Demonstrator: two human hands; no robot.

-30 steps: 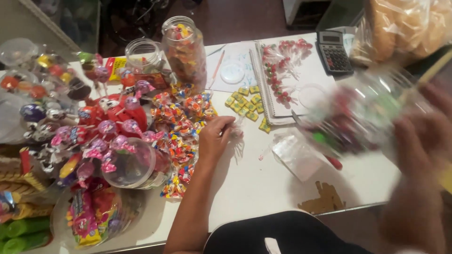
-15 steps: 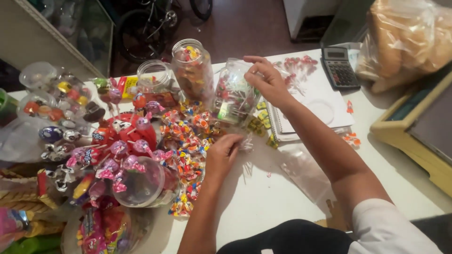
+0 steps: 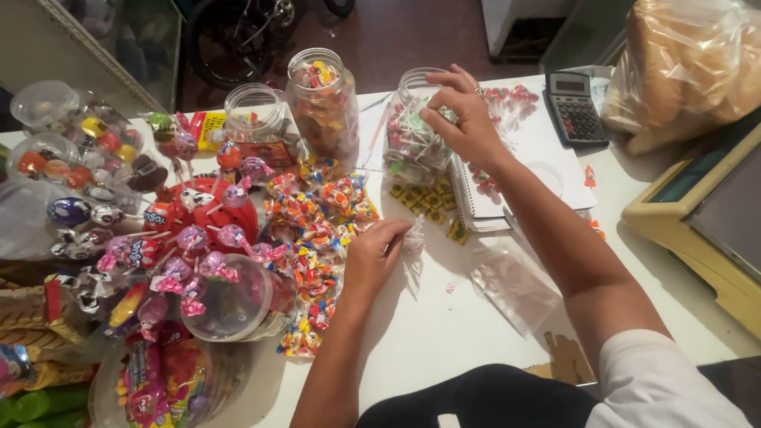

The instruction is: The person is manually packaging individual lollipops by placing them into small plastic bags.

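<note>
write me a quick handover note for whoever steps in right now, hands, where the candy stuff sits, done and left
Left hand: resting on the white table, fingers pinching a small clear bag beside the pile of wrapped candies.
Right hand: grip over the mouth and side of the clear lollipop jar, which stands on the table next to the notebook.
Nearby: a taller candy jar, a calculator, and a flat empty plastic bag.
Done: the jar is set down upright beside the pile.
Left: the small bag looks empty or nearly so; the candies lie loose on the table.
</note>
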